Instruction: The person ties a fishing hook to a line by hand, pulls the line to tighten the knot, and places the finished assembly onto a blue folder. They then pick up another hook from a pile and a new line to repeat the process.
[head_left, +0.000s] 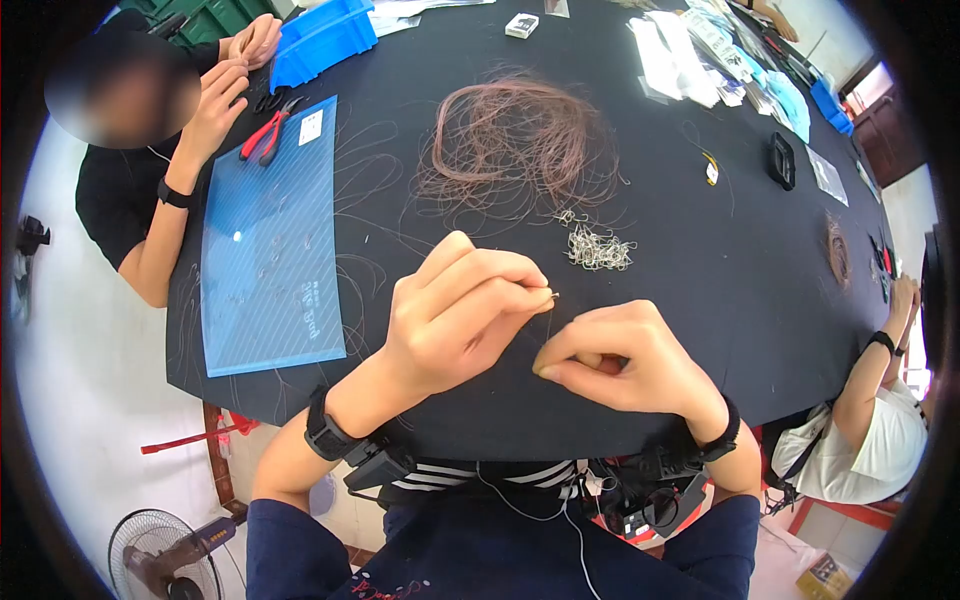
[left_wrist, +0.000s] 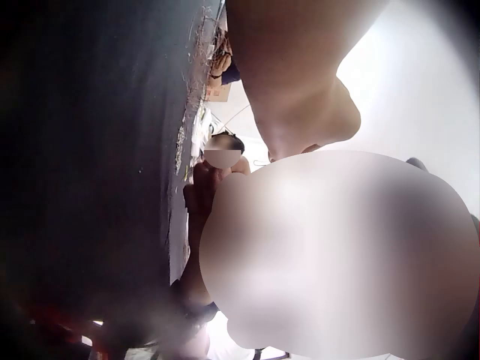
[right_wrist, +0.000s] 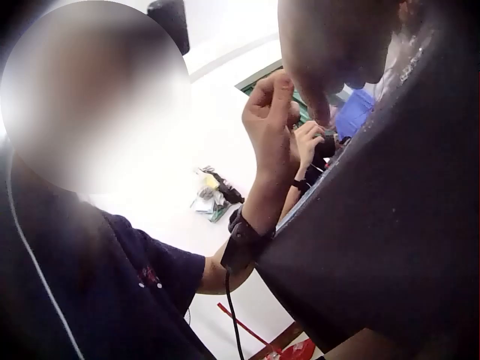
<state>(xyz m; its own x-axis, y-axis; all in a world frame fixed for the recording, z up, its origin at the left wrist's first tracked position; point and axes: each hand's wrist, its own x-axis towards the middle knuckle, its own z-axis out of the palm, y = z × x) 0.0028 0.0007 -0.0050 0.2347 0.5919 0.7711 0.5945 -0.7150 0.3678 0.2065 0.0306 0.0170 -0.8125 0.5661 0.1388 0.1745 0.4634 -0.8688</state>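
My left hand (head_left: 465,315) is raised over the black table, thumb and forefinger pinching a small metal fishhook (head_left: 555,296) whose tip pokes out past the fingertips. To its right and slightly lower, my right hand (head_left: 635,360) has thumb and forefinger pressed together on a thin line, faintly visible between the hands. Beyond them lies a heap of silvery fishhooks (head_left: 600,250). Farther back spreads a loose tangle of reddish-brown fishing line (head_left: 520,140). In the right wrist view the left hand (right_wrist: 268,120) is seen from the side; the pinched things are too small to make out there.
A blue striped mat (head_left: 272,260) lies to the left, with red-handled pliers (head_left: 264,140) at its top and loose strands around it. A blue bin (head_left: 322,42) stands behind. At right are a black tray (head_left: 782,160) and papers (head_left: 680,60). Other people sit at both sides.
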